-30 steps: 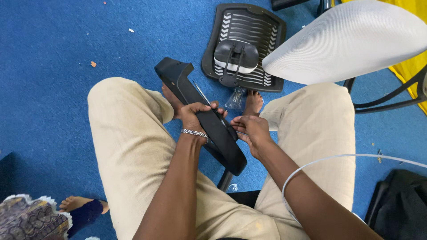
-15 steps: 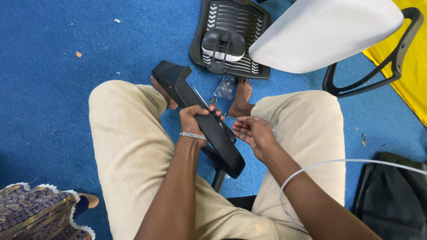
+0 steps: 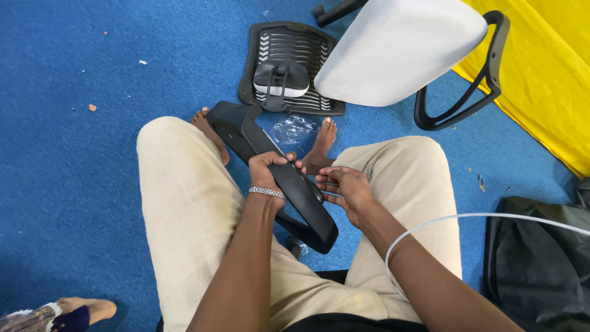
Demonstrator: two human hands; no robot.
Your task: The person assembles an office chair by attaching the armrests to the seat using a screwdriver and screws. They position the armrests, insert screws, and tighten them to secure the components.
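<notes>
So a long black armrest (image 3: 279, 178) is held over the lap, between the knees, slanting from far left down to near right. The left hand (image 3: 268, 169) is clamped around its middle, with a silver bracelet (image 3: 267, 192) worn on that wrist. The right hand (image 3: 345, 188) sits just right of the armrest with fingers loosely curled; whether anything small is pinched in it can't be told. A crumpled clear plastic bag (image 3: 294, 130) is seen on the blue carpet (image 3: 74, 154) between the bare feet. Farther off, a black slatted chair part (image 3: 295, 46) lies flat, and a white mesh chair seat (image 3: 399, 49) is tipped beside it. A yellow sheet (image 3: 547, 67) is spread far right.
</notes>
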